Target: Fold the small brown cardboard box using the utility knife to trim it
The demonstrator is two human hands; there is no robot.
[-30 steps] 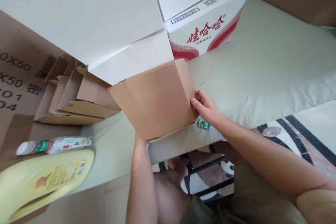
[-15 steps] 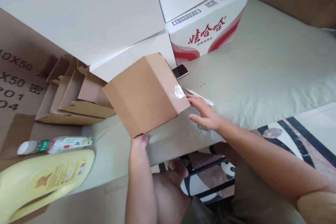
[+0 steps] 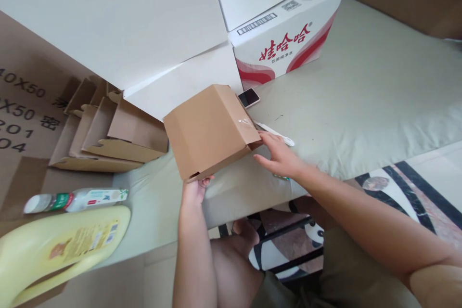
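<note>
brown carton [image 3: 202,134] tilted over pale green cloth [image 3: 378,91]; near-left corner supported by left hand [image 3: 197,190], grip partly hidden, closure cannot be told. right hand [image 3: 277,154] spread at right end. judged light, stiff, crushable; best held by folded edges.

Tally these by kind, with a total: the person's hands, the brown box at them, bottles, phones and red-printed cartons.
Hands: 2 (left hand, right hand)
Brown box: 1
Bottles: 2 (clear bottle, yellow bottle)
Phone: 1
Red-printed carton: 1
Total: 7
</note>
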